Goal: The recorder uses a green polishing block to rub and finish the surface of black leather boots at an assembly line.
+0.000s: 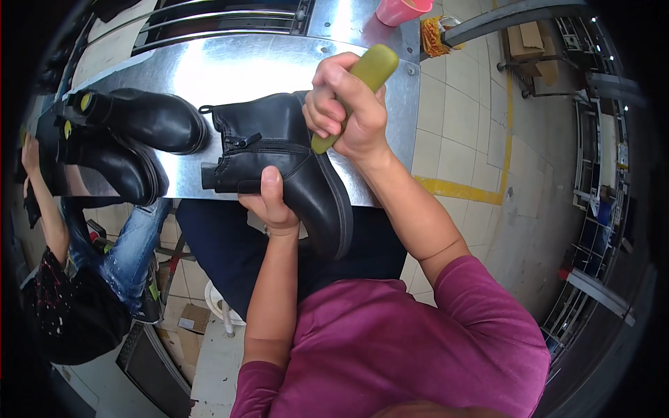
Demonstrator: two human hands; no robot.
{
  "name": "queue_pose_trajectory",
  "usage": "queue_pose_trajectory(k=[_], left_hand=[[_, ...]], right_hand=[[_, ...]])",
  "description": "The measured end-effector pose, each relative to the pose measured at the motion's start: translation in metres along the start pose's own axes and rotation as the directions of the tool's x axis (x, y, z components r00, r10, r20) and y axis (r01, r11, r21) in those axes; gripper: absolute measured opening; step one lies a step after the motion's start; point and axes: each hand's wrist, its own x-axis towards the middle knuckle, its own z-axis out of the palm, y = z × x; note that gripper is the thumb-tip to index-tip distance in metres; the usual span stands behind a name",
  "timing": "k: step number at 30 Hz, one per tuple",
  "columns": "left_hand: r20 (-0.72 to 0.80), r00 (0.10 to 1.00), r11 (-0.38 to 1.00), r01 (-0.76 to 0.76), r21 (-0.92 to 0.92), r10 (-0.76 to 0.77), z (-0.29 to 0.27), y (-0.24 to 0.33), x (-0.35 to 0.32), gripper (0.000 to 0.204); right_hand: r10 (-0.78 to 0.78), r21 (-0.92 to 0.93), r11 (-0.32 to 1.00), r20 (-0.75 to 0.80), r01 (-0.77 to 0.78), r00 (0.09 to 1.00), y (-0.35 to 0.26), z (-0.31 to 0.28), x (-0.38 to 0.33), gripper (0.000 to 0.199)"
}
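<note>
My left hand (268, 203) grips a black ankle boot (311, 187) from its near side, the thumb lying on the leather and the fingers mostly hidden beneath. The boot lies on its side, toe toward me, over the table's near edge, its zip facing up. In my closed right hand (354, 115) is an olive-green oblong block (377, 64) with rounded ends. The block's lower tip is close to the boot's upper near the sole edge; whether they touch I cannot tell. Just beyond lies another black boot (261, 115), partly hidden by my right hand.
Two more black boots (157, 120) stand at the left of the shiny metal table (202, 66). A pink cup (403, 10) is at the far right corner, beside a metal rail (509, 15). At far left a co-worker's arm (50, 209) reaches to the table.
</note>
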Motion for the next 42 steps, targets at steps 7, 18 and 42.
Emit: queue_pose_trajectory(k=[7,18,42], left_hand=[[-0.006,0.999,0.999,-0.036,-0.034,0.036,0.003,-0.003,0.001,0.045],[0.009,0.975,0.957,0.222,-0.185,-0.224,-0.019,0.029,0.006,0.033],[0.081,0.868,0.653,0.303,0.694,-0.489,-0.166,0.086,-0.012,0.092]], right_hand=[[0.015,0.084,0.996,-0.023,-0.013,1.0,-0.002,-0.006,-0.033,0.02],[0.18,0.356,0.918,0.026,-0.178,0.983,-0.017,-0.008,-0.084,0.027],[0.29,0.513,0.84,-0.153,-0.175,0.945,0.057,0.014,-0.026,0.033]])
